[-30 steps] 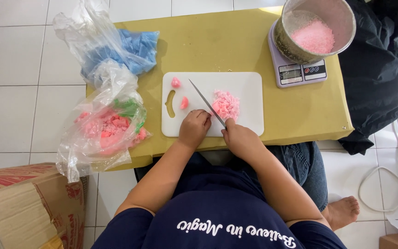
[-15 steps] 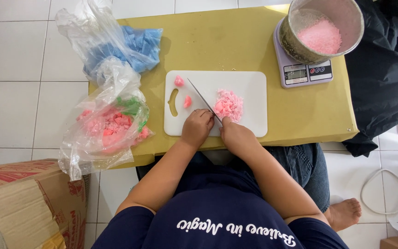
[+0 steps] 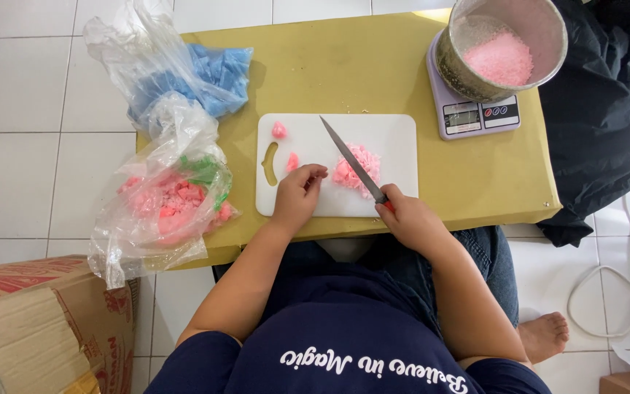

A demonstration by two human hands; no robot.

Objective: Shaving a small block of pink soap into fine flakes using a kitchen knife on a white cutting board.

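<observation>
Knife [image 3: 351,160] is gripped by its handle in the right hand [image 3: 410,219], blade slanting over chopped pink bits [image 3: 359,168] on the white cutting board [image 3: 395,138]; left hand [image 3: 297,193], fingers curled loosely, rests on the board beside a pink chunk [image 3: 292,161].

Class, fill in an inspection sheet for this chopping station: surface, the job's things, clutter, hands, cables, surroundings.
Surface: small yellow table carrying a white cutting board.
Job's things: knife over a pile of chopped pink pieces; two loose pink lumps at the board's left end.
Clutter: bag of pink pieces, bag of blue pieces, metal pot of pink powder on a kitchen scale.
Hands: right hand in a grip on the knife handle; left hand on the board, holding nothing.
Cables: white cord on the floor, right.
Surroundings: white tiled floor, cardboard box, dark cloth.
</observation>
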